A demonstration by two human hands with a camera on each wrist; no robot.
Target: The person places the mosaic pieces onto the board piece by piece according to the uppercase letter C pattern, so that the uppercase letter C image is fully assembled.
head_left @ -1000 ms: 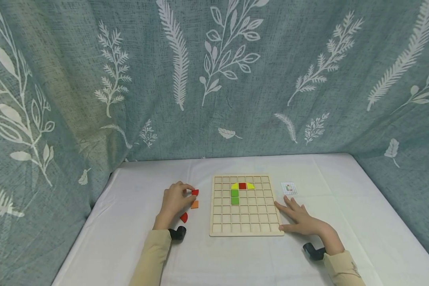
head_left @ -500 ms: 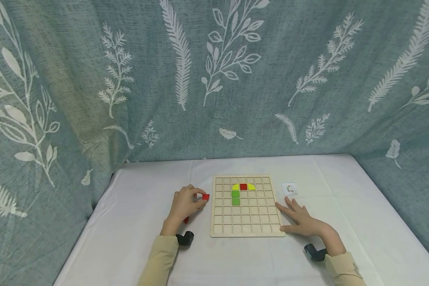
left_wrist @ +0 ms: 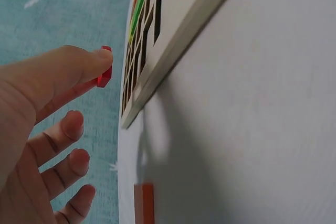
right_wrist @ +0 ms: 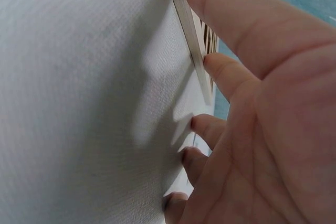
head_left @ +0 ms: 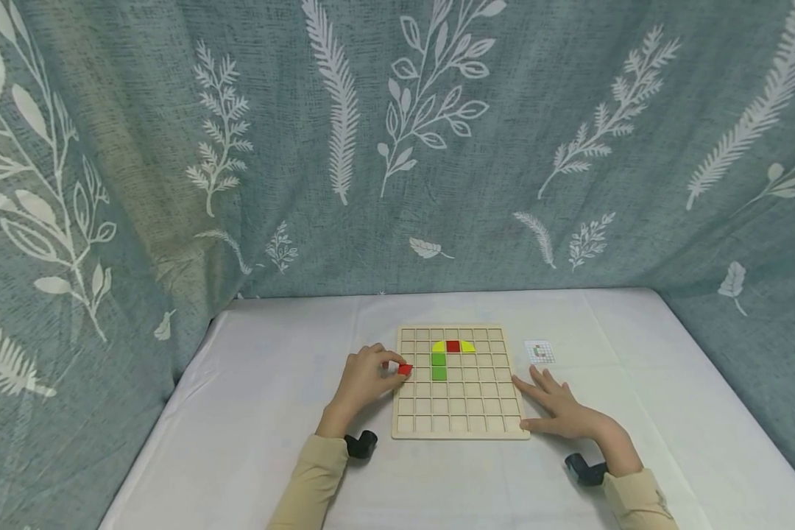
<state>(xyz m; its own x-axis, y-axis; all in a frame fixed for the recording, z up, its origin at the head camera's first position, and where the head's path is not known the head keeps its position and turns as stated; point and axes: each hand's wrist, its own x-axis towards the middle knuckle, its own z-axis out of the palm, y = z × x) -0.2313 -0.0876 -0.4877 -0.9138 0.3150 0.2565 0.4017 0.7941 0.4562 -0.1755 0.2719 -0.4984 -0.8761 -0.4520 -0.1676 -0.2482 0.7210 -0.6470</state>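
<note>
My left hand [head_left: 363, 379] pinches a small red wooden piece [head_left: 405, 369] between thumb and forefinger, over the left border of a gridded wooden board [head_left: 464, 403]. In the left wrist view the red piece [left_wrist: 105, 69] is tilted above the white cloth, and the other fingers are spread apart from it. Set in the board are a red square [head_left: 453, 347] between two yellow quarter-rounds, with two green squares [head_left: 439, 366] stacked below the left one. My right hand [head_left: 558, 408] lies with fingers spread, its thumb and forefinger touching the board's right edge.
An orange piece [left_wrist: 144, 203] rests on the cloth by the left hand; the head view hides it. A small printed pattern card [head_left: 539, 352] lies right of the board. A patterned curtain [head_left: 384, 243] hangs behind the white-covered table [head_left: 291, 346].
The left hand has picked up the red piece and carried it rightward to the board's left border, passing over the loose pieces. The right hand stays at the board's edge.
</note>
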